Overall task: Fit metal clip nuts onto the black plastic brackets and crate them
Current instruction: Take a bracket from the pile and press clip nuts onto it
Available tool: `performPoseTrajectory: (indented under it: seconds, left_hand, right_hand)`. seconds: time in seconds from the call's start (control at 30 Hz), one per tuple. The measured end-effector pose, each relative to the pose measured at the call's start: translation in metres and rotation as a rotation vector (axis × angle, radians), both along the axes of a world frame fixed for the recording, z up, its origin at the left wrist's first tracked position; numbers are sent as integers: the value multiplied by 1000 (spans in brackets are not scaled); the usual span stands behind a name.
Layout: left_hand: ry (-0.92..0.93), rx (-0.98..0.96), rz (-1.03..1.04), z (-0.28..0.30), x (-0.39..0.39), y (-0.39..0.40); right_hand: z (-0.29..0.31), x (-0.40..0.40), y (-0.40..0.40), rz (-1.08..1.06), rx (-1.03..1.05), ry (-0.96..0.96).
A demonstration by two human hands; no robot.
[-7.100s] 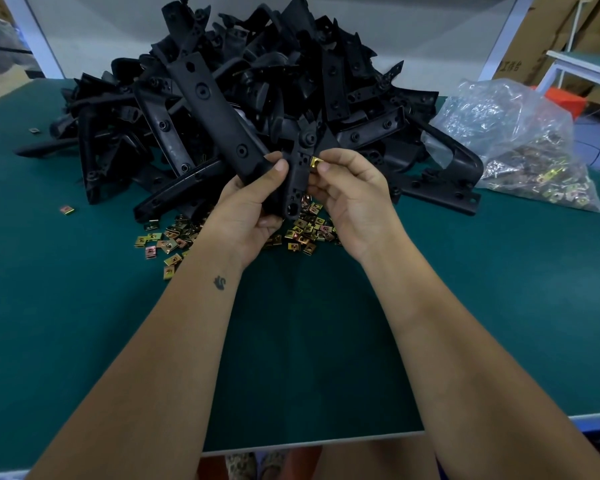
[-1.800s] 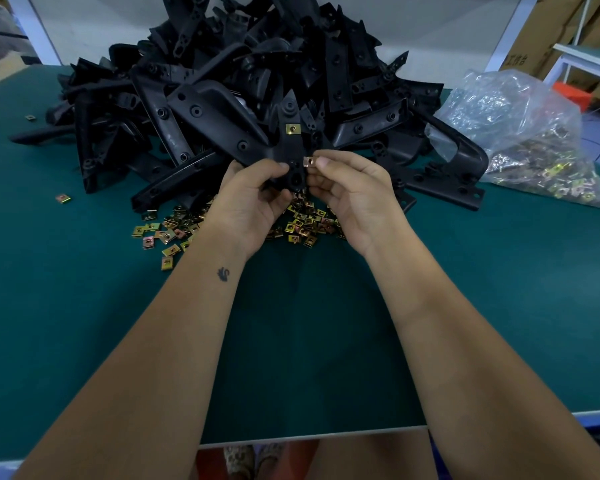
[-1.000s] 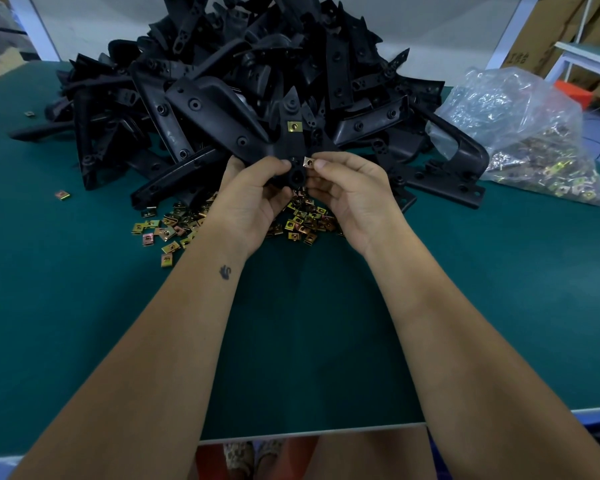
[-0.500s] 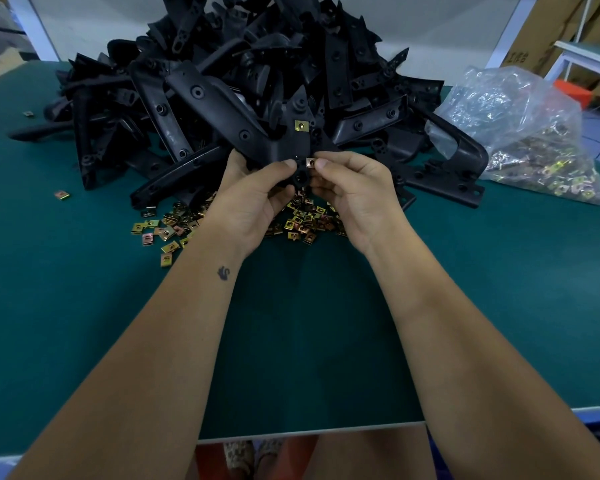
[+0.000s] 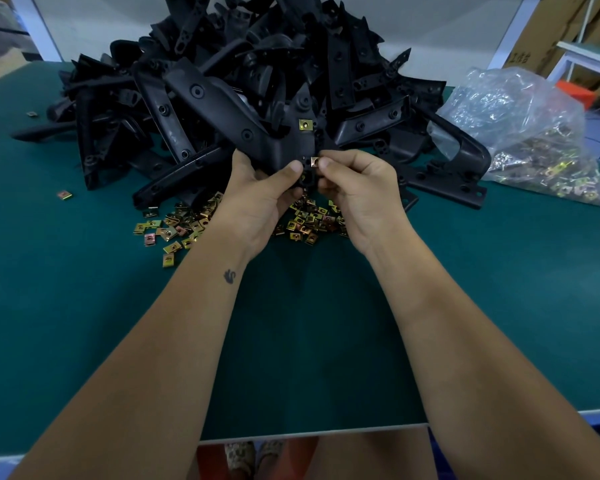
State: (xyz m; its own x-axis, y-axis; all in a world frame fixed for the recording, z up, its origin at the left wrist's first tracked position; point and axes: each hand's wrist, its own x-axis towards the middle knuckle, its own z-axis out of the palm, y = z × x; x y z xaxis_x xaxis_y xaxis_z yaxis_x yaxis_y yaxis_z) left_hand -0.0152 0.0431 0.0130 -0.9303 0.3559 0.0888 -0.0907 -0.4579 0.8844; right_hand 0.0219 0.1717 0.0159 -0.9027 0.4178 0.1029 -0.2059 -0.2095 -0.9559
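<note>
Both hands raised above the green worktop (image 5: 84, 306), just in front of the heap of black brackets (image 5: 257, 64). Left hand (image 5: 257, 199) gripping the lower end of one bracket (image 5: 243, 112), thumb pressed on its face. Right hand (image 5: 357, 192) pinching a small clip nut (image 5: 314, 162) between thumb and forefinger, held against the bracket's edge near the left thumb. A second clip nut (image 5: 305, 124) already seated higher up on the same bracket. Loose clip nuts (image 5: 174, 230) scattered on the worktop beneath the hands. Clear plastic bag (image 5: 520, 126) holding more nuts lies to the right, beside the heap. One stray nut (image 5: 64, 195) lies apart at left.
</note>
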Motion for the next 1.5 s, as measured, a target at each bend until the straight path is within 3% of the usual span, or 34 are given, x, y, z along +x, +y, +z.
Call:
performPoseTrajectory:
  seconds: [0.27,0.4,0.53,0.73,1.1,1.5]
  left_hand:
    - [32,-43,2,-3,-1,2]
    - [-21,27,46,-4,-1,5]
    - [-148,138,84,-3,-2,8]
    - [-151,110,87,-4,-5,6]
    - [-12,20,8,-8,-5,9]
    - [-103,53,40,0,-4,6]
  right_hand:
    - [-4,-3,-1,-32,138,-1]
    - [-3,-4,-2,-58,217,-5]
    - [-3,-2,-10,-133,451,18]
    - [-9,1,-17,-151,782,24]
    - [-7,2,-13,-248,805,-14]
    - [-6,5,-12,-224,744,5]
